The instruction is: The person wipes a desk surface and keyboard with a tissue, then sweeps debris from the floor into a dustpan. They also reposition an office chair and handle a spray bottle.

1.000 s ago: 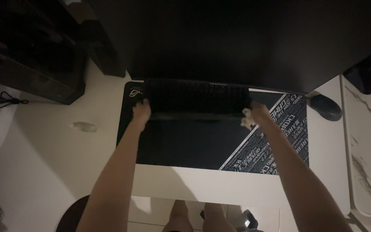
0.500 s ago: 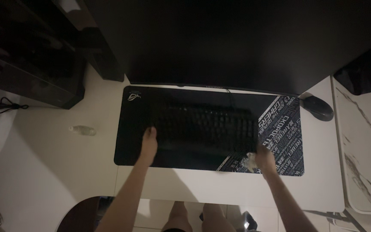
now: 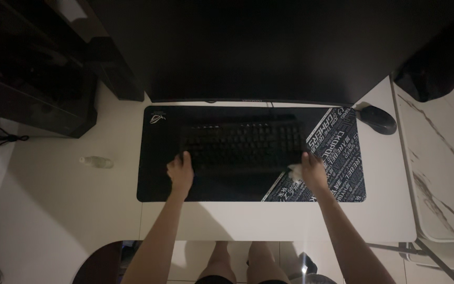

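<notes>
the black keyboard (image 3: 243, 147) has slid up toward frame centre on the desk mat (image 3: 153, 158); left hand (image 3: 181, 172) and right hand (image 3: 311, 171) (crumpled white cloth (image 3: 295, 169) tucked under it) grip its near corners, repositioning nearly done

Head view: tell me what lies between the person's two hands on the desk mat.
In the head view, a black keyboard spans the gap between the left hand and the right hand, lying on the dark desk mat.

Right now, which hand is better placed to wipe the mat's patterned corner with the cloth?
Right. The right hand already holds the pale cloth and rests over the patterned end of the mat. The left hand grips the far end of the keyboard, away from that corner.
</notes>
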